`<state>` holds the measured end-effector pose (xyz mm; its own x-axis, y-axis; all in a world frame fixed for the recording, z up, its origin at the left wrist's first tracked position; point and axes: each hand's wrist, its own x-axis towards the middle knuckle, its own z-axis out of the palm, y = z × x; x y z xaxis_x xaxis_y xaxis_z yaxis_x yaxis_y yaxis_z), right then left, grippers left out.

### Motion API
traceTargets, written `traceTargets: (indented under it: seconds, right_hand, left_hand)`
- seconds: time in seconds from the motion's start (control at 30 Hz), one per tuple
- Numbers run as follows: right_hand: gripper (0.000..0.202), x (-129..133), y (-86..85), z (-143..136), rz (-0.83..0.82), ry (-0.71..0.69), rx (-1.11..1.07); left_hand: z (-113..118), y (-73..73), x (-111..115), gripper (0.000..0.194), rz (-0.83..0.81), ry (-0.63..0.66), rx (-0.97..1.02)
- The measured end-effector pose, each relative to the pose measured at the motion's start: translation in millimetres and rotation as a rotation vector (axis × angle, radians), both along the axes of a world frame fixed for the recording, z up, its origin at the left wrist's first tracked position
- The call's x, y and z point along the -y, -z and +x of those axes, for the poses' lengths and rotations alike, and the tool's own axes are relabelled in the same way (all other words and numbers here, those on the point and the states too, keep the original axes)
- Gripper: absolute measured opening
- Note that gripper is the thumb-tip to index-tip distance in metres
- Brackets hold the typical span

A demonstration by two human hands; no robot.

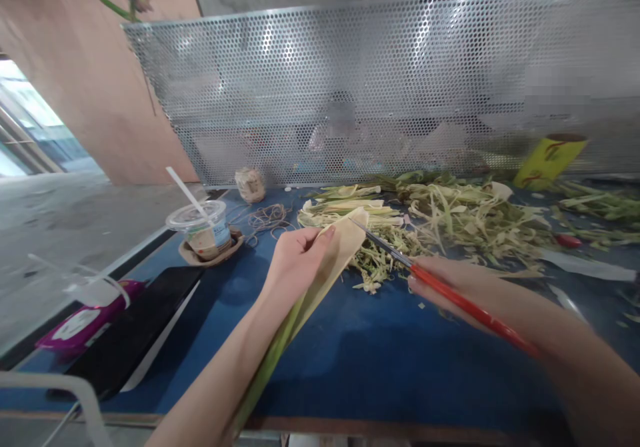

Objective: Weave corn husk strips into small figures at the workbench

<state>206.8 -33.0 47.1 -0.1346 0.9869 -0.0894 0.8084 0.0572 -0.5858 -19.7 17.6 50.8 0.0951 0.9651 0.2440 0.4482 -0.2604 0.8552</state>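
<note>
My left hand (pixel 300 260) pinches a long leaf (pixel 345 240), pale and broad at its far end like a corn husk. Its narrow green part runs back beneath my left forearm to the table's front edge. My right hand (pixel 445 284) is closed on red-handled scissors (pixel 480 314). Their metal tip points left and meets the pale end of the leaf, seemingly touching it. Just beyond my hands lie small trimmings (pixel 377 264) and a stack of pale leaf pieces (pixel 350 214). The fingers of my right hand are partly hidden behind the red handle.
Left on the blue table (pixel 350 367) stand a lidded cup (pixel 205 230) with a straw, a black phone-like slab (pixel 135 327) and a purple pack (pixel 90 320). String (pixel 267 219) lies behind. A shredded leaf heap (pixel 465 220), yellow tube (pixel 550 160) and perforated metal screen (pixel 375 87) are farther back.
</note>
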Motion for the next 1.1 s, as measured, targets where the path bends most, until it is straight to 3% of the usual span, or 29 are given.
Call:
traceTargets:
  seconds: [0.27, 0.37, 0.57, 0.87, 1.1]
  right_hand:
    - [0.034, -0.7, -2.5, -2.5, -0.070, -0.125, 0.069]
    - [0.034, 0.4, 0.3, -1.7, -0.045, -0.102, 0.057]
    - [0.040, 1.3, 0.6, -5.0, -0.030, -0.119, 0.141]
    - [0.032, -3.5, 0.8, -4.2, -0.007, -0.106, 0.053]
    - [0.033, -2.5, -0.2, -7.3, -0.024, -0.091, 0.106]
  left_hand:
    - [-1.2, 2.2, -3.4, 0.039, 0.088, -0.068, -0.128]
    - [-0.9, 2.1, -2.5, 0.040, 0.111, -0.086, -0.127]
    - [0.9, 1.5, 2.5, 0.023, 0.103, 0.007, -0.046]
    - [-1.2, 7.8, -0.6, 0.021, 0.100, 0.021, -0.049]
    - [0.5, 6.6, 0.2, 0.021, 0.069, 0.036, -0.041]
